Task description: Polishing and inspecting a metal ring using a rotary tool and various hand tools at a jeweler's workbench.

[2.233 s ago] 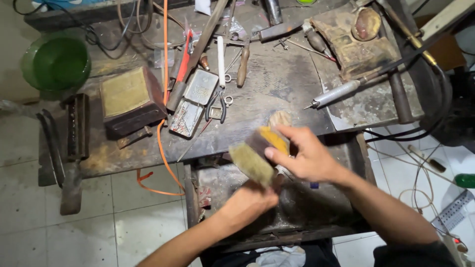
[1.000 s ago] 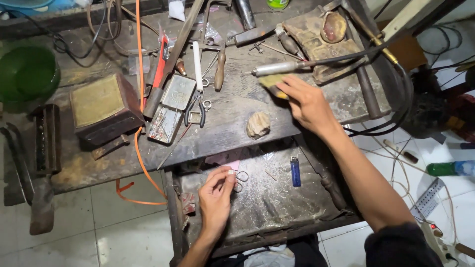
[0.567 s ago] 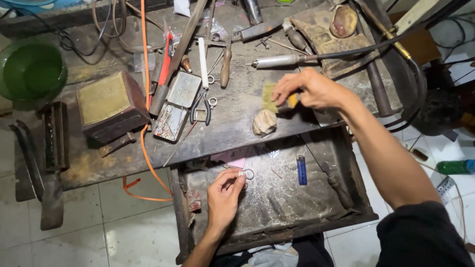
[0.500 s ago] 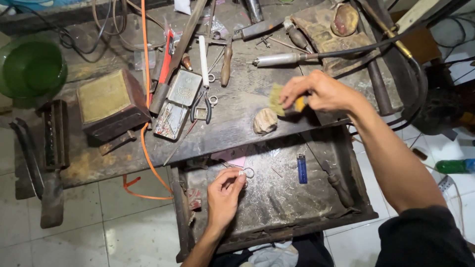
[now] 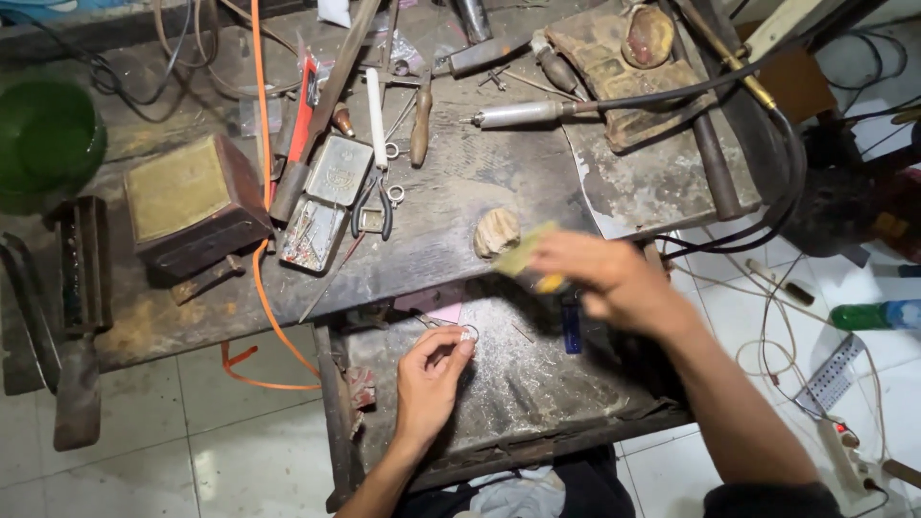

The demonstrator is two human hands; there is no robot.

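Observation:
My left hand [image 5: 432, 369] pinches a small metal ring [image 5: 468, 333] over the open metal drawer [image 5: 537, 403] below the workbench. My right hand [image 5: 614, 283], blurred by motion, holds a yellow-handled brush [image 5: 526, 257] at the bench's front edge, just above the drawer. A pale rounded lump [image 5: 497, 231] lies on the bench right beside the brush. A blue lighter [image 5: 572, 331] rests in the drawer under my right hand.
The worn workbench [image 5: 460, 192] carries pliers [image 5: 376, 201], an open metal tin [image 5: 324, 197], a brown box [image 5: 192, 201], a rotary handpiece [image 5: 523, 113] on a black cable and an orange wire [image 5: 259, 144]. A green bowl [image 5: 43, 139] sits far left.
My right hand picked the brush up from the bench and has drawn it back towards the drawer. My left hand has stayed in the drawer, holding the ring.

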